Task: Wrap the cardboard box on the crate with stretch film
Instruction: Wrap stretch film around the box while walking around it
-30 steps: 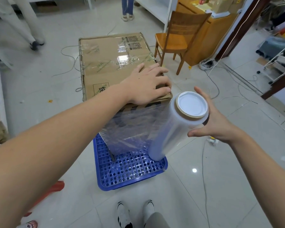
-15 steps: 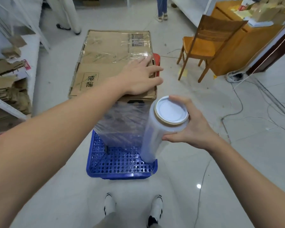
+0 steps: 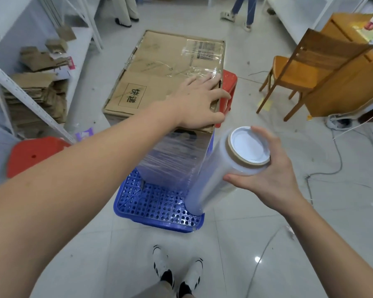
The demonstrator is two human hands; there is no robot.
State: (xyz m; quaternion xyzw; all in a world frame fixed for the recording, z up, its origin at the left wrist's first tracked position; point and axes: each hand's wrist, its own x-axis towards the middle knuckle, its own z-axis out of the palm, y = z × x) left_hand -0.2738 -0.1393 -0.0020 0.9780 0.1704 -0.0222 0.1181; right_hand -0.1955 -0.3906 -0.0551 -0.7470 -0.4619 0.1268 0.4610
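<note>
Box on crate, near face covered in film, roll at the right corner.
Left hand (image 3: 197, 103) lies flat with fingers spread on the cardboard box (image 3: 164, 72) top, near its front-right corner. Right hand (image 3: 265, 168) grips the upper end of the stretch film roll (image 3: 211, 175), fingers curled round it; roll tilted, lower end over the blue crate (image 3: 159, 211). Red stool (image 3: 227, 87) behind the box.

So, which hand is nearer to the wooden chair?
Right. The right hand grips the stretch film roll, on the same side as the wooden chair. The left hand rests on the cardboard box, further away.
</note>
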